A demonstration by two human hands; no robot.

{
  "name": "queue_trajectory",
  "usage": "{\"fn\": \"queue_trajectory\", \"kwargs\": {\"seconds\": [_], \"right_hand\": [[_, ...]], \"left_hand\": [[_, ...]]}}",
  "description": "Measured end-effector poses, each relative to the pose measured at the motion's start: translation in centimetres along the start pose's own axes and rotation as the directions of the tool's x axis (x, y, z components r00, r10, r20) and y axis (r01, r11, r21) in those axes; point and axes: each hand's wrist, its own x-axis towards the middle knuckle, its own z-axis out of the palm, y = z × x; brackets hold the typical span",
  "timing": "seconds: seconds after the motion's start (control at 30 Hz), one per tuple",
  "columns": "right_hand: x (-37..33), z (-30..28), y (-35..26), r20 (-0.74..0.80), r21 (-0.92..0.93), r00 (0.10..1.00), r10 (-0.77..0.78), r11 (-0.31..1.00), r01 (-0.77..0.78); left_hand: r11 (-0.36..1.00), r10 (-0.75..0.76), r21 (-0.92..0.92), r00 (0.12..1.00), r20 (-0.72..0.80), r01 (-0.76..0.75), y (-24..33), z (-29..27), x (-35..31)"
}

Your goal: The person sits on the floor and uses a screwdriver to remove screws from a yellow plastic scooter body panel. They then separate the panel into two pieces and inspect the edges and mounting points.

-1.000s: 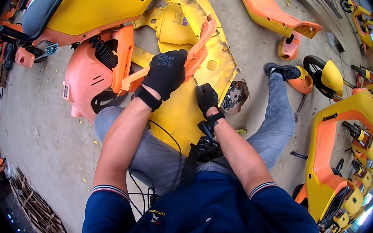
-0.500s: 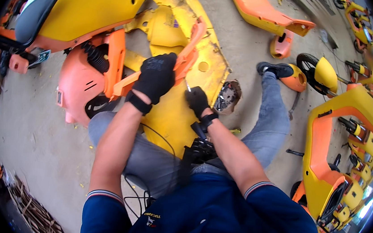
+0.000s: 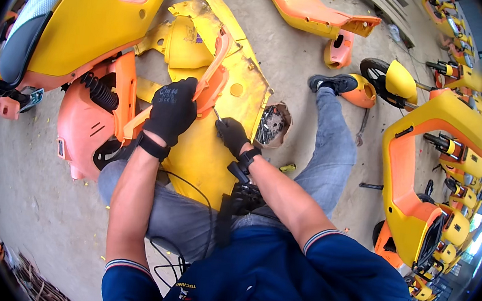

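Orange piece (image 3: 213,84) over yellow panel (image 3: 197,152), slanting near-left to far-right. Left hand (image 3: 172,109): fingers curled round its middle. Right hand (image 3: 232,134): fingers pinch slim metal tool (image 3: 216,114); tip contact hard to tell. Brace piece firmly, keep tool steady.

Points left forearm (image 3: 132,210) toward twelve o'clock, right forearm (image 3: 283,190) toward ten; holds black-gloved left hand (image 3: 172,111) and right hand (image 3: 232,136) firmly curled.

yellow panel (image 3: 196,161) of scuffed plastic, orange piece (image 3: 215,81) matt plastic, gloves (image 3: 170,113) matt cloth, thin shaft (image 3: 216,113) metal.
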Motion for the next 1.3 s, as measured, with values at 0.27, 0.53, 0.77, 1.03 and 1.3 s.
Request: {"fn": "queue_trajectory", "kwargs": {"seconds": [0.27,0.53,0.77,1.03,1.3], "right_hand": [[-1.9,0.4,-2.2,-0.205,-0.625,0.926,-0.318,0.77,0.126],[1.0,-1.3,0.1,0.224,0.188,0.96,0.167,0.959,-0.21],[-0.1,-0.2,0.4,-0.178,-0.423,0.92,-0.35,0.871,0.25],[1.1,-0.6,1.4,-0.104,-0.26,0.972,-0.212,0.949,0.179],[0.2,-1.1,0.2,0.03,0.014,0.999,0.023,1.0,-0.023]], "left_hand": [[0.999,-0.031,-0.027,0.999,-0.01,0.031,-0.1,0.6,0.2],[0.999,-0.036,0.007,0.999,0.01,0.036,-0.1,0.4,-0.1],[1.0,-0.027,0.004,1.0,0.011,0.027,-0.2,0.7,0.3],[1.0,-0.014,-0.008,1.0,0.007,0.014,-0.2,0.8,0.3],[1.0,-0.028,-0.007,1.0,0.007,0.028,-0.2,0.7,0.1]]}}
